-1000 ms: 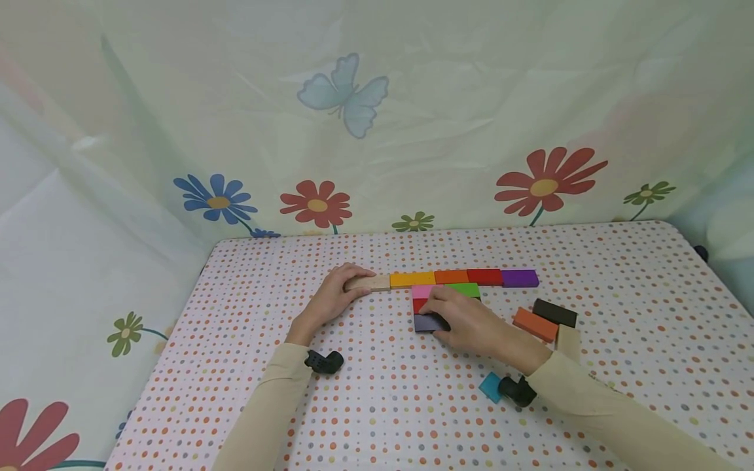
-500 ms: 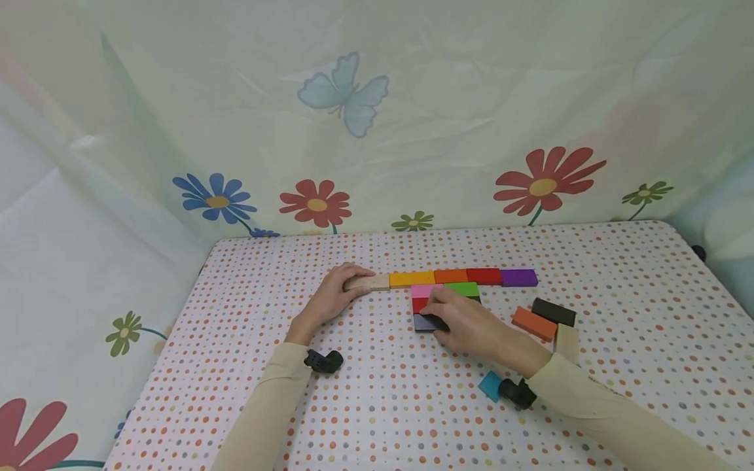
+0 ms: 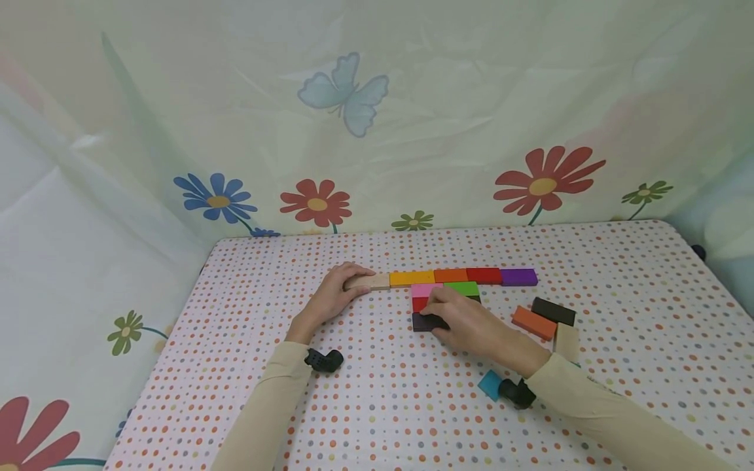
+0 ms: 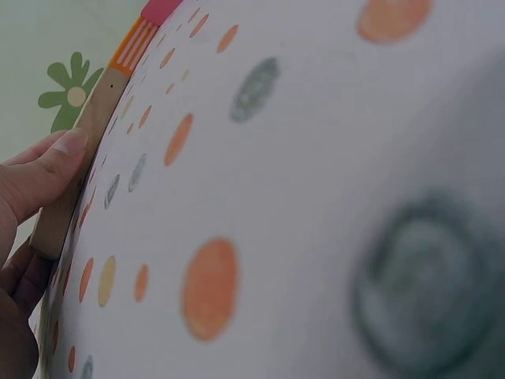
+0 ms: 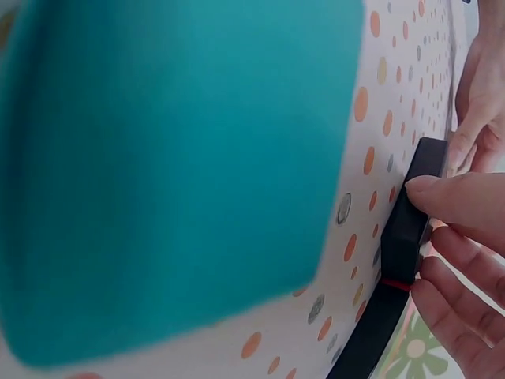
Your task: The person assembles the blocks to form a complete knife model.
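Note:
In the head view my left hand [image 3: 330, 301] grips a plain wooden block [image 3: 381, 282] at the left end of a row, thumb on the near side and fingers behind. That row continues with yellow [image 3: 412, 279], orange [image 3: 450, 276], red [image 3: 484, 275] and purple [image 3: 519, 277] blocks. My right hand [image 3: 471, 320] holds a black block [image 3: 424, 322] between thumb and fingers, in front of a red block [image 3: 419, 305] and a pink block [image 3: 425, 291]. A green block [image 3: 462, 288] lies beside the pink one. The right wrist view shows another black block [image 5: 367, 332] close by the held one [image 5: 404, 229].
Right of my right hand lie a black block [image 3: 554, 312], an orange-red block [image 3: 534, 323] and a plain wooden block [image 3: 567, 342]. A teal block [image 3: 489, 385] sits beside the right wrist camera. The dotted table [image 3: 377, 405] ends at a flowered curtain [image 3: 412, 118].
The held black block's top turns from grey and glossy to dark, with a slight shift in its tilt. Both hands stay almost in the same place.

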The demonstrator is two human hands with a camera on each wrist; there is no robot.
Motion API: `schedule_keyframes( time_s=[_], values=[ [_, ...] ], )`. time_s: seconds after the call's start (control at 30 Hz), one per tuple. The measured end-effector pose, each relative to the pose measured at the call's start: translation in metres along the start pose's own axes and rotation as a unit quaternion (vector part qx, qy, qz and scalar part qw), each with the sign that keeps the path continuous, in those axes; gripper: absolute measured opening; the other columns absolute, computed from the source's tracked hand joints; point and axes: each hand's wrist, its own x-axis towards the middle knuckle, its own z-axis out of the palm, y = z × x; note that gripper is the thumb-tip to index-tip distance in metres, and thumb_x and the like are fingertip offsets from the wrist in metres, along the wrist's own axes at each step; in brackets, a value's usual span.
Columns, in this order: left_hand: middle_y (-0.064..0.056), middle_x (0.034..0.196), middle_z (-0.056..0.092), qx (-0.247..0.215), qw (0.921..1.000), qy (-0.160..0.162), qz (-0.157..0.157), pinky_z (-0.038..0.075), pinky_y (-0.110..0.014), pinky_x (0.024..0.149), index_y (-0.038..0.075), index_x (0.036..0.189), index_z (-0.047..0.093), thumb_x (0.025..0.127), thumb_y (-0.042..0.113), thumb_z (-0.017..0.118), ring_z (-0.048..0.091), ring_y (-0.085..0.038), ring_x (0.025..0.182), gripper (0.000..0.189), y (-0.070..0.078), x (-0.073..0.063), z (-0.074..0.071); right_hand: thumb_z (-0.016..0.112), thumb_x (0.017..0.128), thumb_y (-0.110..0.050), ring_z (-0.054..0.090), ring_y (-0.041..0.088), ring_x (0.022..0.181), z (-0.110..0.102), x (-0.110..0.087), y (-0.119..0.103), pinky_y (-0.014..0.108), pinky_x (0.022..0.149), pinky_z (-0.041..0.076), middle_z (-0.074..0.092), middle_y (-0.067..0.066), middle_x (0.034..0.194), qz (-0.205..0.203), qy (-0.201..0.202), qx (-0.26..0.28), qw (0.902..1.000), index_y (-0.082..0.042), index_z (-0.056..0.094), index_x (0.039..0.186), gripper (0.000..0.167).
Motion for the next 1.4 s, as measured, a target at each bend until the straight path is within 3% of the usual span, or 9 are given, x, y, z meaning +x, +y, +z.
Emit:
schedule_keyframes(
  time_s=[0.13,0.3,0.47,0.6,0.7,0.9,1.07,1.2,1.4],
  values=[
    [-0.011,0.134,0.066,0.003,1.0,0.002,0.001,0.042,-0.05,0.112,0.01,0.133,0.071,0.1,0.015,0.072,0.057,-0.032,0.128,0.033,0.001,0.0,0.0,0.087,0.086,-0.011,0.059,0.017,0.094,-0.005,-0.004,0.0,0.033,0.083,0.06,0.061,0.003,0.104,0.006,0.012,0.024,0.9996,-0.002,0.079,0.115,0.031],
    [-0.011,0.134,0.066,0.02,0.9998,0.003,0.004,0.042,-0.051,0.11,0.01,0.134,0.07,0.101,0.016,0.071,0.057,-0.031,0.127,0.033,0.003,-0.001,0.001,0.082,0.091,-0.007,0.061,0.021,0.091,-0.023,-0.018,0.004,0.033,0.076,0.059,0.063,0.005,0.105,0.014,0.061,0.091,0.9939,-0.003,0.078,0.11,0.019],
    [-0.009,0.135,0.062,0.074,0.9972,0.0,0.002,0.046,-0.047,0.102,0.01,0.137,0.069,0.103,0.019,0.069,0.054,-0.029,0.119,0.035,0.009,-0.005,0.002,0.079,0.093,-0.006,0.062,0.024,0.093,-0.047,-0.036,0.016,0.036,0.075,0.059,0.064,0.005,0.106,0.011,0.074,0.106,0.9915,-0.006,0.077,0.112,0.019],
    [-0.01,0.148,0.053,0.134,0.9905,-0.001,0.027,0.044,-0.048,0.11,0.007,0.148,0.059,0.103,0.026,0.07,0.049,-0.03,0.13,0.05,0.026,-0.006,0.008,0.08,0.093,-0.008,0.062,0.027,0.103,-0.063,-0.055,0.033,0.043,0.08,0.06,0.064,0.006,0.113,0.036,0.063,0.116,0.9906,-0.009,0.076,0.116,0.023],
    [-0.008,0.159,0.043,0.171,0.9836,-0.024,0.053,0.038,-0.047,0.118,0.008,0.157,0.047,0.103,0.037,0.069,0.042,-0.028,0.143,0.065,0.044,-0.004,0.018,0.081,0.091,-0.008,0.061,0.032,0.107,-0.07,-0.067,0.05,0.053,0.085,0.059,0.063,0.009,0.115,0.056,0.061,0.112,0.9902,-0.008,0.076,0.118,0.028],
    [-0.007,0.165,0.036,0.216,0.9657,-0.098,0.106,0.03,-0.042,0.124,0.012,0.161,0.041,0.1,0.055,0.066,0.035,-0.025,0.152,0.079,0.072,0.004,0.043,0.082,0.089,-0.006,0.058,0.043,0.112,-0.071,-0.082,0.086,0.067,0.088,0.054,0.062,0.017,0.12,0.08,0.049,0.103,0.9903,-0.003,0.074,0.121,0.033],
    [-0.006,0.168,0.033,0.249,0.9554,-0.126,0.097,0.03,-0.04,0.124,0.016,0.162,0.04,0.1,0.06,0.062,0.032,-0.027,0.153,0.08,0.074,0.007,0.058,0.081,0.09,-0.004,0.057,0.048,0.112,-0.064,-0.09,0.11,0.067,0.088,0.054,0.059,0.025,0.122,0.112,0.037,0.088,0.9891,0.002,0.072,0.121,0.033],
    [-0.004,0.169,0.031,0.249,0.956,-0.133,0.079,0.031,-0.04,0.124,0.018,0.163,0.039,0.098,0.062,0.063,0.03,-0.026,0.154,0.082,0.073,0.008,0.06,0.081,0.088,-0.001,0.061,0.045,0.106,-0.061,-0.095,0.125,0.064,0.086,0.055,0.059,0.027,0.119,0.122,0.018,0.089,0.9884,0.007,0.069,0.122,0.037],
    [-0.003,0.17,0.031,0.242,0.9569,-0.137,0.084,0.032,-0.04,0.123,0.018,0.164,0.038,0.098,0.063,0.062,0.03,-0.025,0.154,0.083,0.075,0.011,0.059,0.082,0.085,0.002,0.065,0.042,0.097,-0.058,-0.099,0.137,0.06,0.082,0.058,0.063,0.023,0.11,0.139,0.0,0.072,0.9877,0.011,0.067,0.122,0.04]
  ],
)
